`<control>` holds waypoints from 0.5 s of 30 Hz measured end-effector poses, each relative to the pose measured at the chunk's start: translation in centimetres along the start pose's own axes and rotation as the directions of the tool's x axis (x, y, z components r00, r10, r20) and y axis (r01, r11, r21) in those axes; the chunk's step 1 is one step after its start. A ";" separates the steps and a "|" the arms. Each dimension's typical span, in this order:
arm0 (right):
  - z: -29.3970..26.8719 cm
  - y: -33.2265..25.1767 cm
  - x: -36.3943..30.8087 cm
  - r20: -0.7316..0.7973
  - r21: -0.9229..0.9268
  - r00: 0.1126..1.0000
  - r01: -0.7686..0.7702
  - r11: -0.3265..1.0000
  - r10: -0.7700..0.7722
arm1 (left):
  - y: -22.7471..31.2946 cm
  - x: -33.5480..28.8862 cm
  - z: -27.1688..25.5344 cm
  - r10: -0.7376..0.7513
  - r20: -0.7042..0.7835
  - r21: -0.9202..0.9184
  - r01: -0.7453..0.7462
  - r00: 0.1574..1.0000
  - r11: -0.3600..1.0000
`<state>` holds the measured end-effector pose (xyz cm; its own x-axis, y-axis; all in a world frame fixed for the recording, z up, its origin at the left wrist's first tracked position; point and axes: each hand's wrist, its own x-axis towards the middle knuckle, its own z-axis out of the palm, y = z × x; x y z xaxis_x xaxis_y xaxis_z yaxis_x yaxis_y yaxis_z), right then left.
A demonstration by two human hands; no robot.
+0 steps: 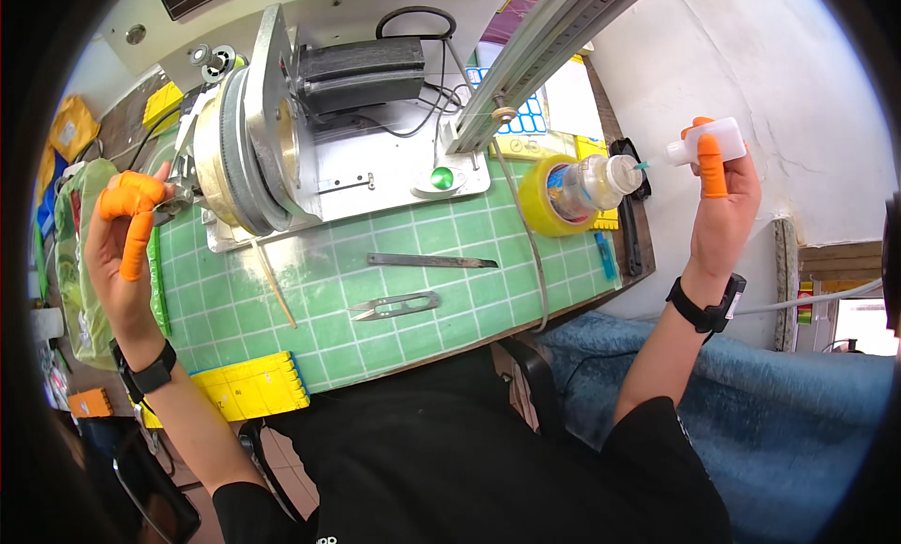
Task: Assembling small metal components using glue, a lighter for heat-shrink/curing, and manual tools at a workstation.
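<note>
A flat yellow plastic strip with a notched end [235,386] lies along the near edge of the green gridded cutting mat [469,309]. Beyond it are silver metal thread snips [399,306], tips leftward, then a narrow dark steel blade [432,260], lying left to right. A thin tan stick [274,286] slants near the machine's base.

At the right, beyond the mat's edge, a white translucent plastic squeeze bottle [721,142] is held in the air, its long axis running roughly left to right. Its thin teal tip [643,165] points left, just beside the mouth of a clear round jar [596,183] standing tilted within a yellow ring [535,204]. The right hand [725,206] is closed around the bottle, orange-covered fingers across it.

The left hand [114,227] is partly curled, fingertips at a small metal end piece [172,204] of the silver machine with a round drum [235,150]; whether it grips anything cannot be told. Farther back sits a black ribbed block [361,73].
</note>
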<state>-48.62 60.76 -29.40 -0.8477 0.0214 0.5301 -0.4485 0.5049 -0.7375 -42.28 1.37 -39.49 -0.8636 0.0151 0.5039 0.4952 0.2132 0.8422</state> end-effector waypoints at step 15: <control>0.8 4.0 -3.4 0.164 0.045 0.953 -0.264 0.964 0.253 | 2.3 1.5 1.8 0.053 0.065 -0.064 -0.049 0.996 0.997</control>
<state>-47.78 62.01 -34.48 -0.9682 0.0068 0.2501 -0.2215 0.4420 -0.8693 -42.57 3.61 -37.13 -0.8403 0.0898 0.5346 0.5420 0.1489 0.8271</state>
